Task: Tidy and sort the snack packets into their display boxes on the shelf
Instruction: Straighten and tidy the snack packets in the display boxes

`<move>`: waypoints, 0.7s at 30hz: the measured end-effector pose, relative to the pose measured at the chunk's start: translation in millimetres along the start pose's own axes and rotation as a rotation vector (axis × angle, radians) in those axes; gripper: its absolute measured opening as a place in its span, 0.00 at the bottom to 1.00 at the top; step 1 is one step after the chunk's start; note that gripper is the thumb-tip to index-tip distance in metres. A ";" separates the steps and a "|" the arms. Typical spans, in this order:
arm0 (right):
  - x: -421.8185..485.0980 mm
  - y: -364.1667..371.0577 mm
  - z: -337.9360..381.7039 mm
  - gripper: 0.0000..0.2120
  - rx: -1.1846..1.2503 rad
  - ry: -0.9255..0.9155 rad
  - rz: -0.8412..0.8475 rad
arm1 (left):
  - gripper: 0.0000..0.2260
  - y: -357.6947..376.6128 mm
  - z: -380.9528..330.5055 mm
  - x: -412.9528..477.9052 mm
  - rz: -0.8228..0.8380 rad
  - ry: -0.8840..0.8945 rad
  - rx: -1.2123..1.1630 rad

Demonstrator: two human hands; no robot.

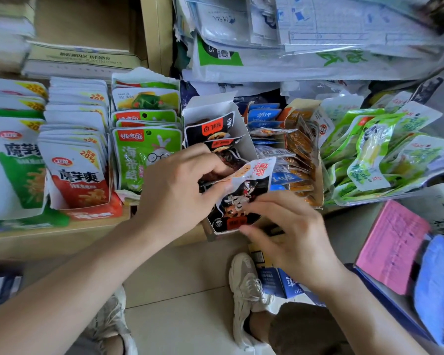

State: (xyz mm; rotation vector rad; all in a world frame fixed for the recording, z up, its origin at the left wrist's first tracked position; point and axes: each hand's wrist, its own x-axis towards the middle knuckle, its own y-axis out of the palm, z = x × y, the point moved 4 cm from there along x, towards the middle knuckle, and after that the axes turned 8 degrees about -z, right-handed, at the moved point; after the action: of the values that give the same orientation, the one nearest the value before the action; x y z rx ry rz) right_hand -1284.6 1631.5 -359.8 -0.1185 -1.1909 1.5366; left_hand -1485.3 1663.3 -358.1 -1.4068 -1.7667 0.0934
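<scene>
Slotting a black-and-white packet (244, 190) into the white display box (210, 108). Pinching its upper edge with left hand (174, 185), over the box's front end; touching its lower edge with right hand (292, 234), grip unclear. Next, likely: straighten and push down inside.

My left hand (174, 185) covers the near half of the box (242, 131), so I can't count what stands in it. It also hides one edge of the packet (256, 180) it pinches. My right hand (292, 231) is motion-smeared, and I can't tell whether it grips. The papers (344, 34) above are blurred, their print unreadable. The green packets (13, 160) run off the left edge. The blue thing (436, 285) is cut off at the right, perhaps a cloth.
</scene>
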 end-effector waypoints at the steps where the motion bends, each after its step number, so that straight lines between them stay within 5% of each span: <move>1: -4.1 6.1 -2.8 0.16 -0.041 -0.006 0.105 | 0.07 0.4 0.9 1.2 0.033 -0.032 -0.013; 4: -11.8 12.0 -5.6 0.20 -0.101 -0.030 0.219 | 0.07 -0.3 3.4 1.9 0.130 -0.132 -0.025; 9: 0.4 -4.1 0.3 0.20 -0.064 -0.048 -0.071 | 0.15 3.1 3.1 0.4 0.213 -0.160 0.050; 13: 5.6 1.9 -4.3 0.20 -0.057 -0.033 0.003 | 0.16 0.3 7.9 2.0 0.279 -0.186 -0.010; 21: 11.6 12.0 -24.3 0.12 -0.119 0.000 0.033 | 0.05 -24.8 1.5 2.9 0.196 -0.140 -0.104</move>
State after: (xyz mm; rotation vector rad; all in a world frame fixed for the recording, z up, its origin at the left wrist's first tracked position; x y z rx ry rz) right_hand -1281.6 1657.0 -374.3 -0.2177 -1.2862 1.4940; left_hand -1505.2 1657.4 -344.1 -1.6833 -1.7631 0.2121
